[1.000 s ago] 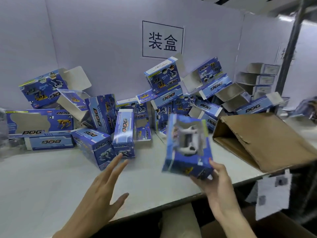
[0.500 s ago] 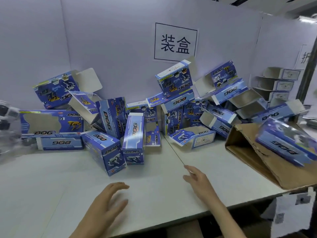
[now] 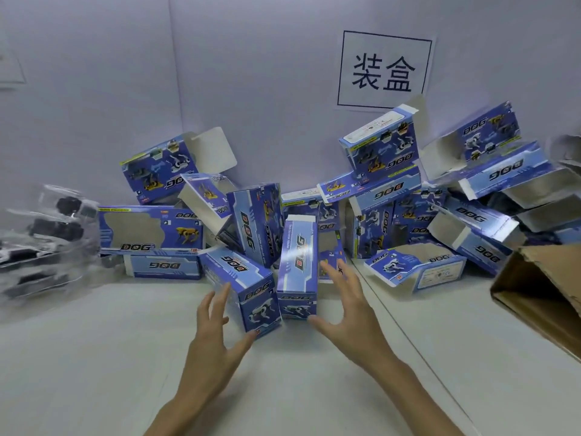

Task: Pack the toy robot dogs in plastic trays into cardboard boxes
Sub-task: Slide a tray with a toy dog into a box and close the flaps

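Several blue DOG cardboard boxes lie heaped against the back wall. Two of them reach forward on the white table (image 3: pixel 94 357): one box lying at an angle (image 3: pixel 243 286) and one standing narrow box (image 3: pixel 298 262). My left hand (image 3: pixel 217 335) is open with spread fingers just left of the angled box, thumb near its front corner. My right hand (image 3: pixel 349 306) is open right of the narrow box, thumb near its lower corner. Neither hand holds anything. Clear plastic trays with toy robot dogs (image 3: pixel 47 234) are stacked at the far left, blurred.
A large brown carton (image 3: pixel 540 297) lies open on its side at the right edge of the table. A paper sign with two characters (image 3: pixel 383 70) hangs on the back wall. Open empty boxes (image 3: pixel 540 196) pile up at the back right.
My right hand held a packed box one second ago; that box went into the brown carton. Both hands have since moved forward to either side of the two front boxes. The view swung left.
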Demonstrator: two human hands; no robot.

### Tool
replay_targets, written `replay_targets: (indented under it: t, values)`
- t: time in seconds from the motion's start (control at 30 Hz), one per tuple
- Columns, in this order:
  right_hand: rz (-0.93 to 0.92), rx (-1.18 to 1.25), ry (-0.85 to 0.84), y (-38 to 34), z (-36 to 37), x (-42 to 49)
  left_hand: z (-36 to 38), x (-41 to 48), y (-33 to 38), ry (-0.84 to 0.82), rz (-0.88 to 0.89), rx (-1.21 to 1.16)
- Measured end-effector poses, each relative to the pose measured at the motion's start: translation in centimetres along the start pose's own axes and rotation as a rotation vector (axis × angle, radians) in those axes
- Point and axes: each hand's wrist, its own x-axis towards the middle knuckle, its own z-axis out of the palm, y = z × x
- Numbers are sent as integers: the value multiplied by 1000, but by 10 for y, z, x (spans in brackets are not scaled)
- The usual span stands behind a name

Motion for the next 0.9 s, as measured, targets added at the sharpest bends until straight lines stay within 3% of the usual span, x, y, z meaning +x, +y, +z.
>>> replay_targets:
  t: [0.1,0.23,0.37,0.47,0.53,0.63,0.73,0.8,0.9]
  values:
    - [-109,-89,-6,0,31,26,5,15,2,10,124,68]
    - [-11,-97,51,10,46,41,12,24,1,25,174,34]
    - [54,120,337,9,20,29,21,22,-3,-87,168,-52]
    - [120,358,593,-4,-12,13,26,23,12,-121,94,-298]
    - [115,513,642,-15,-34,-1,28,26,33,-85,38,-446]
    - [120,827,471,-23,-58,-25,26,36,71,-239,-189,-713]
    - [126,954,237,-21,-66,-53,21,49,100,-460,-391,-995]
    - [145,983,168,-17,-66,-69,20,53,110,-452,-322,-1058]
    - [193,915,114,-13,-72,-81,14,55,116,-296,-181,-1039]
